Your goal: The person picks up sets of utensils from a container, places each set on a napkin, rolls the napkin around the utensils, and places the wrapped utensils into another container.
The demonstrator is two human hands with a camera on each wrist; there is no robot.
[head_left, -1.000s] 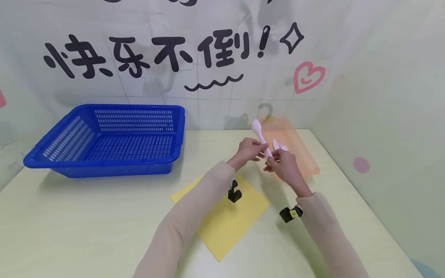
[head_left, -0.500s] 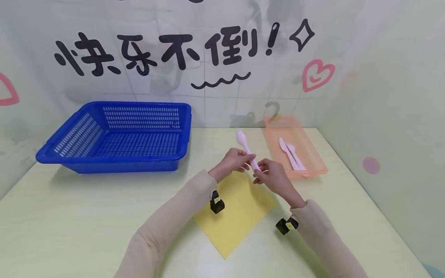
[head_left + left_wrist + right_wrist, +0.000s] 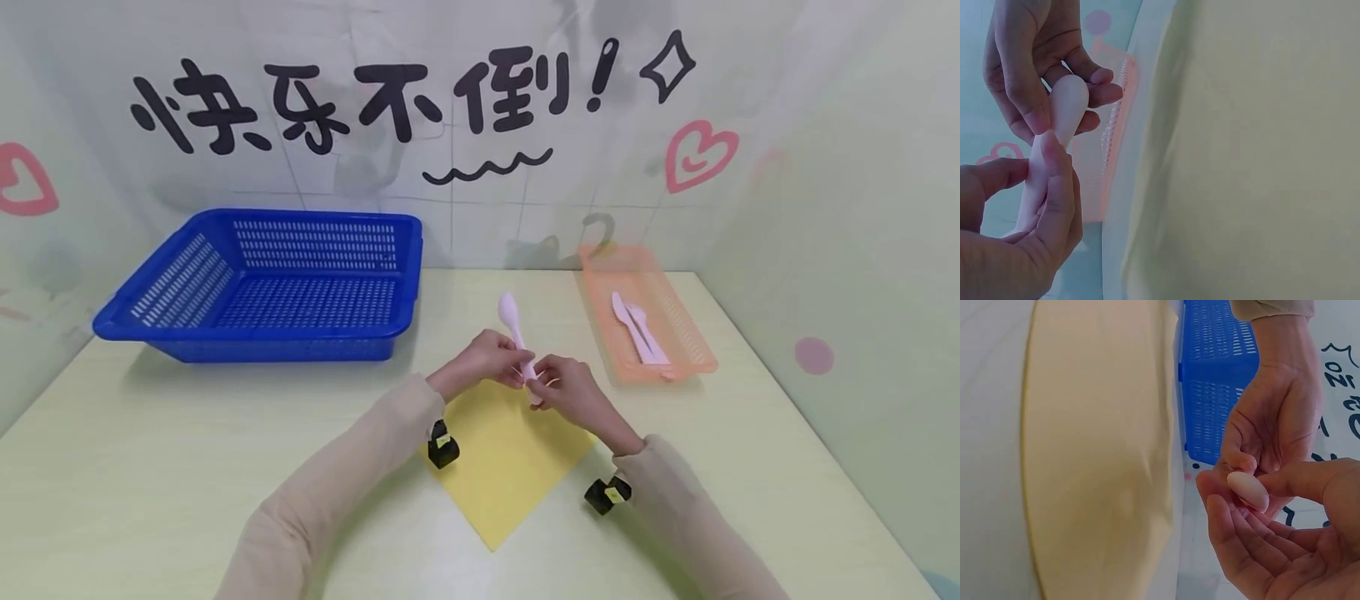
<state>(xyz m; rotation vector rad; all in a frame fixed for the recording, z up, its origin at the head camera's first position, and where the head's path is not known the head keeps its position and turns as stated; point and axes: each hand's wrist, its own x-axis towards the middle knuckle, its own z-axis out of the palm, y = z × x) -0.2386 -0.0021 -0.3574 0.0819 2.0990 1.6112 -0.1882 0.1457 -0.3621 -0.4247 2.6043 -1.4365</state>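
Both hands hold a pale pink plastic spoon [image 3: 509, 312], bowl end pointing away, over the far corner of a yellow square sheet [image 3: 498, 475]. My left hand [image 3: 487, 358] pinches the middle of the handle between thumb and fingers. Lower down, my right hand [image 3: 566, 387] pinches the handle near its end. In the left wrist view the rounded handle end [image 3: 1070, 103] shows between the right hand's [image 3: 1029, 62] fingers. The right wrist view looks at that handle end [image 3: 1249, 490] nearly head-on, with the left hand [image 3: 1279, 419] behind it.
To the right stands an orange tray [image 3: 600, 321] with a pink knife [image 3: 628, 321] and a pink fork [image 3: 647, 332] in it. A large blue basket [image 3: 270, 333] occupies the back left. A printed curtain [image 3: 360, 175] closes off the table's back.
Both hands have moved left and nearer the body with the spoon, from beside the orange tray to over the yellow sheet. The knife and fork in the tray have come into fuller view.
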